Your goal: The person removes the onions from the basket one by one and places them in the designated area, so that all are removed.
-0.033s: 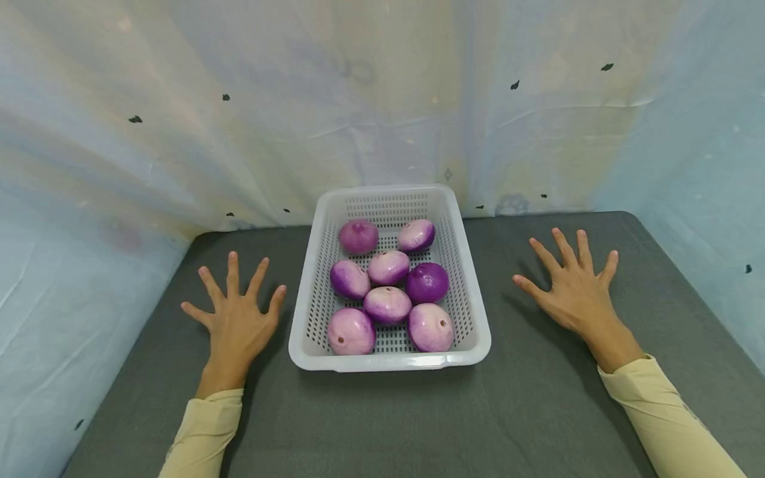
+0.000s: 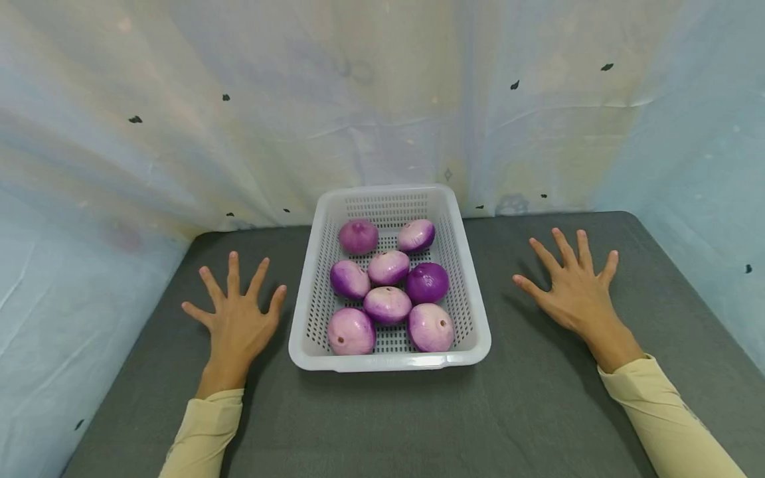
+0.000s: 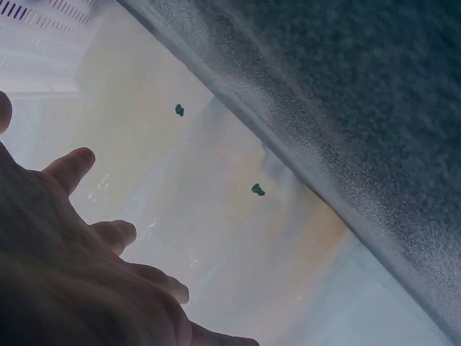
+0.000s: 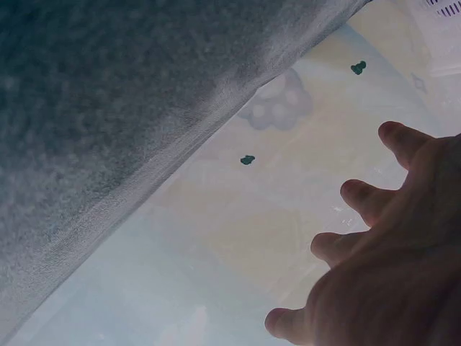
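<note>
A white perforated plastic basket [image 2: 390, 362] stands mid-table with several peeled purple onions inside. At its far end lie a round purple onion [image 2: 358, 237] and a paler one [image 2: 416, 236]. The darkest onion [image 2: 427, 283] is at the right; two pale ones, one being this onion [image 2: 351, 331], sit at the near end. Left of the basket, my left hand [image 2: 236, 325] is palm down with fingers spread, holding nothing. My right hand [image 2: 574, 292] is spread the same way on the right, apart from the basket. Whether either palm touches the table cannot be told.
A dark grey cloth covers the table [image 2: 388, 425]. Behind it and along both sides hangs a pale sheet [image 2: 382, 99] with small dark marks. A corner of the basket shows at the edge of each wrist view.
</note>
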Available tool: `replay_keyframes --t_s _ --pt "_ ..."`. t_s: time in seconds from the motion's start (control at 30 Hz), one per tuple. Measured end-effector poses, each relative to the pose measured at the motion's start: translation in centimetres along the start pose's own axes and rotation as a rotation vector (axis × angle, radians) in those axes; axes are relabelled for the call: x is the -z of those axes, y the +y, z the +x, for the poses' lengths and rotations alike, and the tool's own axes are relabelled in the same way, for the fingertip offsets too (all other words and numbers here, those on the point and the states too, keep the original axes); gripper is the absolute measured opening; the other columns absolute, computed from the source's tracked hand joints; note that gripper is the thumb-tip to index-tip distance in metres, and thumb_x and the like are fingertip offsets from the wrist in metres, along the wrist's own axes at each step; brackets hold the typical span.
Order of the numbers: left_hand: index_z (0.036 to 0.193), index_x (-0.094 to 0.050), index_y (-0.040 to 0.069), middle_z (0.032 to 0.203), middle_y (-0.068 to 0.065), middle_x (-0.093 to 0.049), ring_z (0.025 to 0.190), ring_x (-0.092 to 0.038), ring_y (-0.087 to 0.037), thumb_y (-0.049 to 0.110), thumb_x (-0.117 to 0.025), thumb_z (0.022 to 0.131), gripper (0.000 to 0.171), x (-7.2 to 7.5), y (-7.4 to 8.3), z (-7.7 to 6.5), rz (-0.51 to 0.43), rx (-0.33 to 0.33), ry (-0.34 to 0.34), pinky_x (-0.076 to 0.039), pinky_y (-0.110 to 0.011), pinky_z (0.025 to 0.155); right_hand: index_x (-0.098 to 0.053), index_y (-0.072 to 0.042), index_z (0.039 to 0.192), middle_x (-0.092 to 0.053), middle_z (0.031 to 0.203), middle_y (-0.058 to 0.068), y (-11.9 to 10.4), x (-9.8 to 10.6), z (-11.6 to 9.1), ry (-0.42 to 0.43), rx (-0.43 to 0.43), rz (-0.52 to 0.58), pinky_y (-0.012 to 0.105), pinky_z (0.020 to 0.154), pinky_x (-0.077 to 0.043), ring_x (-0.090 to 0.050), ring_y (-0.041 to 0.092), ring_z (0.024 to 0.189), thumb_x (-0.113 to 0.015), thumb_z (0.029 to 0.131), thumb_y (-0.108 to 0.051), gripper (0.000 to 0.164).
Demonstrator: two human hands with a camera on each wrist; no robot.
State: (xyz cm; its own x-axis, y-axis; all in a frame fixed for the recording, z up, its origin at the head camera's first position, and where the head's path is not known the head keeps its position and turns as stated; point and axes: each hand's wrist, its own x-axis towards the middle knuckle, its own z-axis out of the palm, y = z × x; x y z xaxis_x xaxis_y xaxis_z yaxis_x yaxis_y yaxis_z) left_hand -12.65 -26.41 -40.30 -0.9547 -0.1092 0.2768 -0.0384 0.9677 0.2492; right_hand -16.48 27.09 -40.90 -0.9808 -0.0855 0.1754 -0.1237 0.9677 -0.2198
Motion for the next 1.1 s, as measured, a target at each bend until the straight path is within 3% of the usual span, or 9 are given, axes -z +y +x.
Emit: replay_keyframes --t_s 0.23,0.4,0.47,0.6,0.73,0.87,0.97,1.1 --pt "0.158 -0.025 0.033 0.168 -0.003 0.012 0.146 0.028 -0.044 0.064 -0.035 0.100 0.067 0.0 0.0 0.2 -0.015 -0.027 0.006 0.015 -0.086 0.094 -0.024 -0.029 0.159 -0.003 0.170 0.007 0.1 0.1 0.5 0.036 0.031 0.023 0.077 0.105 0.017 0.016 0.034 0.154 -0.048 0.091 -0.072 0.084" --pt "0.158 -0.029 0.031 0.169 -0.006 0.008 0.147 0.027 -0.044 0.063 -0.034 0.101 0.065 0.5 0.0 0.8 -0.036 -0.052 0.012 0.011 -0.085 0.098 -0.025 -0.030 0.159 -0.011 0.169 0.006 -0.3 1.0 1.0 0.115 0.112 0.026 0.073 0.112 0.007 0.006 0.033 0.156 -0.050 0.092 -0.070 0.082" --pt "0.158 -0.029 0.029 0.169 -0.011 0.004 0.148 0.023 -0.047 0.062 -0.032 0.102 0.065 1.0 0.3 0.9 -0.091 -0.045 -0.020 0.005 -0.085 0.100 -0.027 -0.031 0.158 -0.015 0.168 0.005 -1.0 1.8 0.9 0.148 0.168 0.052 0.071 0.113 0.000 -0.001 0.032 0.156 -0.053 0.092 -0.067 0.080" --pt "0.160 -0.019 0.027 0.168 -0.017 -0.005 0.151 0.005 -0.051 0.057 -0.030 0.105 0.064 2.5 1.6 1.1 -0.341 -0.009 -0.188 -0.007 -0.081 0.106 -0.035 -0.029 0.155 -0.030 0.164 0.005 -4.2 4.4 0.5 0.166 0.316 0.155 0.067 0.109 -0.014 -0.018 0.032 0.153 -0.064 0.091 -0.054 0.075" --pt "0.161 -0.005 0.032 0.167 -0.018 -0.012 0.150 -0.019 -0.048 0.056 -0.034 0.104 0.068 3.5 3.7 1.5 -0.687 0.039 -0.399 -0.026 -0.071 0.109 -0.046 -0.024 0.149 -0.045 0.154 0.006 -8.7 6.5 0.2 0.077 0.491 0.179 0.061 0.106 -0.023 -0.034 0.031 0.145 -0.071 0.087 -0.049 0.071" --pt "0.160 -0.001 0.035 0.164 -0.020 -0.020 0.141 -0.038 -0.046 0.047 -0.040 0.106 0.068 3.7 5.2 1.7 -0.967 0.098 -0.562 -0.048 -0.058 0.096 -0.054 -0.022 0.143 -0.056 0.144 0.002 -12.5 6.6 0.1 -0.091 0.598 0.121 0.056 0.108 -0.030 -0.048 0.027 0.136 -0.071 0.086 -0.055 0.069" --pt "0.160 -0.001 0.036 0.160 -0.020 -0.028 0.133 -0.048 -0.045 0.039 -0.040 0.108 0.065 3.5 5.5 1.7 -1.056 0.132 -0.629 -0.053 -0.049 0.089 -0.057 -0.022 0.140 -0.061 0.139 0.001 -14.3 6.0 0.2 -0.225 0.612 0.068 0.053 0.109 -0.034 -0.054 0.026 0.132 -0.071 0.084 -0.059 0.069" --pt "0.159 -0.003 0.039 0.157 -0.020 -0.034 0.128 -0.053 -0.039 0.034 -0.039 0.109 0.062 3.1 5.4 1.3 -1.107 0.164 -0.663 -0.054 -0.044 0.086 -0.060 -0.022 0.137 -0.066 0.133 0.003 -15.5 5.1 0.4 -0.328 0.628 0.017 0.051 0.108 -0.038 -0.058 0.025 0.127 -0.076 0.080 -0.058 0.069"
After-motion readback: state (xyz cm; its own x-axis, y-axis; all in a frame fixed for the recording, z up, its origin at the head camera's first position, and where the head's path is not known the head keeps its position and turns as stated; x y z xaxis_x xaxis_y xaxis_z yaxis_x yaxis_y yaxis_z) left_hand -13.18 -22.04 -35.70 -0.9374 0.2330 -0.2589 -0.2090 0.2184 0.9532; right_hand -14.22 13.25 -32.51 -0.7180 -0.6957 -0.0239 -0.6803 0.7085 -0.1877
